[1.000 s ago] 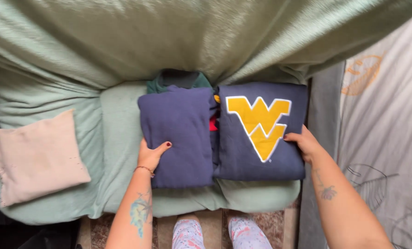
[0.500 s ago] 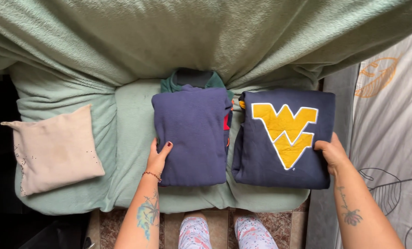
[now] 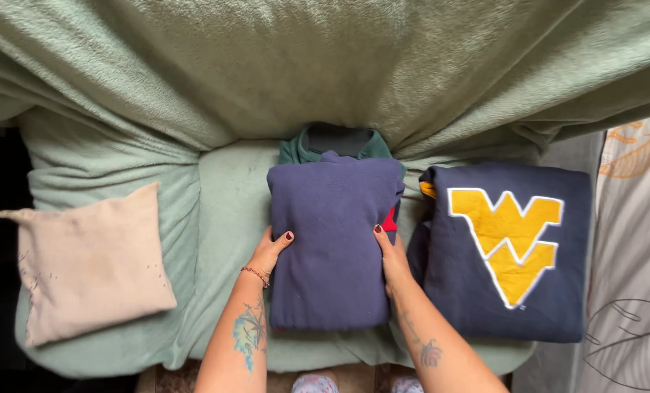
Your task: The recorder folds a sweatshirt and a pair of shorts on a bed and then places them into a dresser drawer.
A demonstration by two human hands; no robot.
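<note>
Gripping the folded plain navy sweatshirt (image 3: 332,244) from both sides, the person's hands sit at the middle of the frame. The left hand (image 3: 269,252) clasps the garment's left edge, thumb lying on top of the cloth and the other fingers hidden below it. The right hand (image 3: 393,258) clasps the right edge the same way, thumb on top, at the spot where a bit of red fabric (image 3: 390,220) peeks out of the fold. The sweatshirt lies in the centre of the picture on the pale green blanket (image 3: 215,218), its upper edge overlapping a dark green garment (image 3: 325,142) that pokes out just above it.

Just beside it, in the right part of the frame, lies a second folded navy sweatshirt (image 3: 510,251) with a large yellow emblem (image 3: 505,236) outlined in white; the right forearm crosses in front of its lower left corner. At the left of the frame a beige cloth pouch (image 3: 88,262) rests on the blanket, well apart from the hands. A light patterned sheet (image 3: 634,291) shows along the right edge.
</note>
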